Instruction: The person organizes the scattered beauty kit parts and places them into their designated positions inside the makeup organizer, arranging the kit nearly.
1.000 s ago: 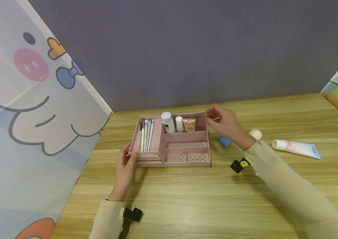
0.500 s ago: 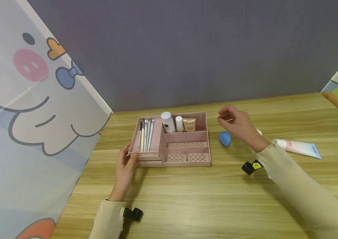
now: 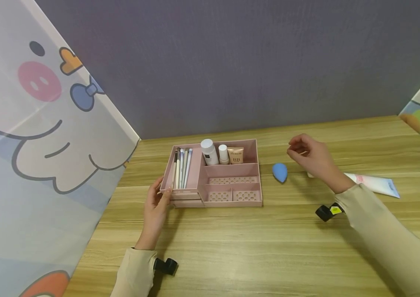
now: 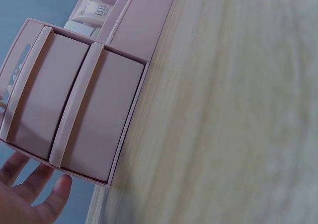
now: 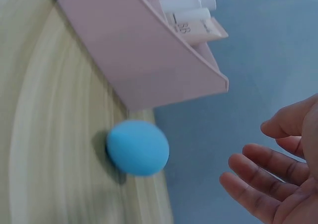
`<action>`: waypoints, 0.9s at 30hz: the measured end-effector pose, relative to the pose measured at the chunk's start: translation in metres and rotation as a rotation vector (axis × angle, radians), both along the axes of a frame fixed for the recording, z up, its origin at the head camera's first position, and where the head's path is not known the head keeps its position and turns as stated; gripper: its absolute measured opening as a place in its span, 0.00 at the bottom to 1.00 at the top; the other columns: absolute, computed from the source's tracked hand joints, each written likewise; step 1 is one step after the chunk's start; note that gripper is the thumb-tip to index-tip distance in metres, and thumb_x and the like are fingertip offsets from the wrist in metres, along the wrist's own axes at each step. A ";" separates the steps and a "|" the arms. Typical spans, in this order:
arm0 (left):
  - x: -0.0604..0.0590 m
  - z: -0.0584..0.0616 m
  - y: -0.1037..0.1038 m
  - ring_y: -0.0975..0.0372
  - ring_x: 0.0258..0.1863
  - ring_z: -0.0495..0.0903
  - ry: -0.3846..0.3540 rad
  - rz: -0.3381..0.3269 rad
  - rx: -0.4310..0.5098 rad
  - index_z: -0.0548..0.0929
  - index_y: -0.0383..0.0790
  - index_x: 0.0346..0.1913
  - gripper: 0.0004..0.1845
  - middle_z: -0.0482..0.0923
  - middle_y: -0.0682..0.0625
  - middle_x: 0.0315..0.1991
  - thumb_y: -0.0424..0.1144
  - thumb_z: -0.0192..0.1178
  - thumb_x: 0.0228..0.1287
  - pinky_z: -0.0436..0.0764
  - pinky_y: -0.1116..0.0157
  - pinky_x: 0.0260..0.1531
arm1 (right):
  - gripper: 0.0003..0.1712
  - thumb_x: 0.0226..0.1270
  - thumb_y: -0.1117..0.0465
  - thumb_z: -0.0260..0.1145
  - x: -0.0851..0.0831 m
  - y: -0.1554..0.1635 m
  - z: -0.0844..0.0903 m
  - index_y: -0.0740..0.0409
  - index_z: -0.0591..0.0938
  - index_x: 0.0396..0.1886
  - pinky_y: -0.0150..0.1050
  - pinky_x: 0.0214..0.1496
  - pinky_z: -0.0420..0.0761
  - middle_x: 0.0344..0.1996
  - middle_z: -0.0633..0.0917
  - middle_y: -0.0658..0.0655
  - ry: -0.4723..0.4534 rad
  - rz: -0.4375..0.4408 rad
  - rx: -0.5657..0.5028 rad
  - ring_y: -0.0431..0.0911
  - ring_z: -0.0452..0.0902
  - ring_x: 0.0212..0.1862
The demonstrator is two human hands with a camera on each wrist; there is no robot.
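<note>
A pink cosmetics organizer stands on the table, with two drawers shown closed in the left wrist view. My left hand holds its front left corner, thumb at the front and fingers along the side. Makeup brushes lie in its left tray. A white bottle, a small white-capped bottle and a BB cream tube stand in the back compartment. My right hand, fingers loosely bent and holding nothing, hovers right of a blue makeup sponge.
Partly covered by the right forearm, a white and blue squeeze tube lies on the wooden table. A sliver of a white rounded item shows under the right hand. A grey wall rises behind.
My right hand has moved right, away from the organizer, uncovering the blue sponge and now mostly covering the white rounded item. The left hand stays at the organizer's corner.
</note>
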State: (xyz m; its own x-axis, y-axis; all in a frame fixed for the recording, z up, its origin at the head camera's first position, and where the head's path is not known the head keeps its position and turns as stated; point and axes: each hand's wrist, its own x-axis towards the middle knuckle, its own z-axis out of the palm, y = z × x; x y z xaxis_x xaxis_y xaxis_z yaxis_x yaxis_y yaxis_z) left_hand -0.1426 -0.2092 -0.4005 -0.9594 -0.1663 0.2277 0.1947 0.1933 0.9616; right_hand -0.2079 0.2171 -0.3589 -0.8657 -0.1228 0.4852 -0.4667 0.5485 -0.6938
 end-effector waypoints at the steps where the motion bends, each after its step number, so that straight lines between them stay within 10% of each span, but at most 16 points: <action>1: 0.000 0.000 0.000 0.67 0.45 0.76 0.000 0.000 -0.002 0.66 0.33 0.71 0.24 0.70 0.36 0.61 0.30 0.52 0.75 0.80 0.71 0.36 | 0.09 0.66 0.72 0.64 0.001 0.003 -0.001 0.70 0.78 0.45 0.19 0.36 0.73 0.36 0.85 0.67 0.001 -0.003 0.001 0.23 0.73 0.35; 24: 0.001 0.002 0.000 0.66 0.44 0.75 -0.016 -0.011 -0.007 0.65 0.34 0.71 0.24 0.68 0.35 0.62 0.32 0.52 0.76 0.81 0.70 0.35 | 0.14 0.70 0.66 0.64 0.022 0.069 -0.017 0.69 0.76 0.50 0.20 0.34 0.70 0.39 0.83 0.66 -0.169 -0.101 0.108 0.24 0.70 0.34; 27: 0.002 0.003 0.000 0.67 0.43 0.75 -0.012 -0.012 -0.002 0.65 0.34 0.72 0.24 0.68 0.34 0.62 0.32 0.52 0.76 0.81 0.70 0.34 | 0.15 0.71 0.64 0.64 0.025 0.079 -0.017 0.69 0.76 0.52 0.22 0.33 0.70 0.35 0.84 0.52 -0.202 -0.121 0.123 0.24 0.70 0.34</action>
State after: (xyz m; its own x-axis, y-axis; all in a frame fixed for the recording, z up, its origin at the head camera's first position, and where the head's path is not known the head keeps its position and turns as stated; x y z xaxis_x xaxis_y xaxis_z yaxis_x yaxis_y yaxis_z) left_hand -0.1409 -0.2088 -0.3979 -0.9640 -0.1541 0.2166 0.1858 0.1924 0.9636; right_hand -0.1831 0.2963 -0.3761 -0.9556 -0.0600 0.2887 -0.2513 0.6777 -0.6910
